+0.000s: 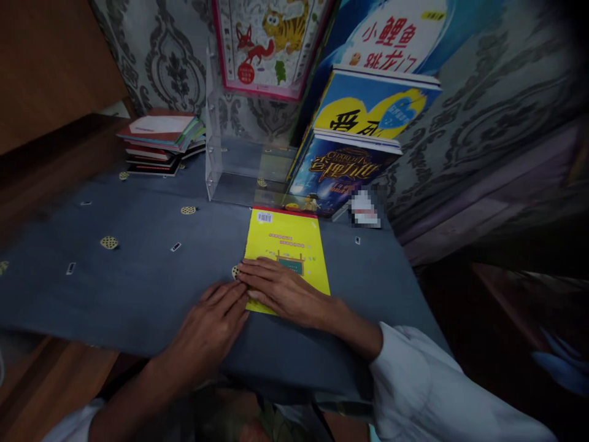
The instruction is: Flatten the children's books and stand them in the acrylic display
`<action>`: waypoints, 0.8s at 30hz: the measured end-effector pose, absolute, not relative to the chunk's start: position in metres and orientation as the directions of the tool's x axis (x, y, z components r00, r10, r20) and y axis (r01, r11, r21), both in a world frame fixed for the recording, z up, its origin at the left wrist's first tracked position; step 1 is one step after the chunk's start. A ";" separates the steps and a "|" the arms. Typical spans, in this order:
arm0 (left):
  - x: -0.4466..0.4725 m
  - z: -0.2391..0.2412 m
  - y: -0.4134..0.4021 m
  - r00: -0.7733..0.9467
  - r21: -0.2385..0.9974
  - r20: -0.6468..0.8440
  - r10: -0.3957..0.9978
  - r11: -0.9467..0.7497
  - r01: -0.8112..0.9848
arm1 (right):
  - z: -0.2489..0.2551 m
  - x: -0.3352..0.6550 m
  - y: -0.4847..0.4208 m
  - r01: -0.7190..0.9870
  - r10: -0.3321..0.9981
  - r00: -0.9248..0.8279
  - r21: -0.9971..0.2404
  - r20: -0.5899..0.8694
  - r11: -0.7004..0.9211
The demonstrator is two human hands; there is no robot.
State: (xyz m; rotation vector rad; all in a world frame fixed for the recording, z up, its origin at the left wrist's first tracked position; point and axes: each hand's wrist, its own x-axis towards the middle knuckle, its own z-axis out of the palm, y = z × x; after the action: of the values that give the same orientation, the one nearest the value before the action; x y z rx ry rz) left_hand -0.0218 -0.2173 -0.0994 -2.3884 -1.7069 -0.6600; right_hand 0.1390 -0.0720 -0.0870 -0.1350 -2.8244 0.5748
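A yellow booklet [288, 230] with a red strip along its far edge and a barcode in one corner lies flat on the table. Across its near left part rests my right hand [288, 291], fingers stretched out flat, holding nothing. My left hand [214, 322] lies flat just left of the booklet's near corner, its fingertips meeting the right hand's fingers at the booklet's left edge. Both hands are open. The fingers cover part of the booklet's left edge, so I cannot tell how firmly it is pressed.
Beyond the booklet stands a clear plastic rack [239, 187]. A dark blue book [338, 172], a blue and yellow book [377, 101] and a pink-edged picture book [264, 46] lean upright there. A stack of booklets [161, 135] sits far left on the patterned grey tablecloth [138, 270].
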 end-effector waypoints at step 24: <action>-0.043 -0.089 -0.161 0.348 0.119 0.186 0.919 -0.373 0.920 | -0.113 0.115 -0.007 0.121 0.214 -0.958 -0.410 0.188 0.904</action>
State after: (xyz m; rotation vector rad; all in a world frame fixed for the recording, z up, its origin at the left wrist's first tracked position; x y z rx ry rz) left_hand -0.0432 -0.1610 -0.0892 -2.5741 -1.7563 -0.3482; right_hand 0.1152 -0.0068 -0.1126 -0.2535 -2.8388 0.5904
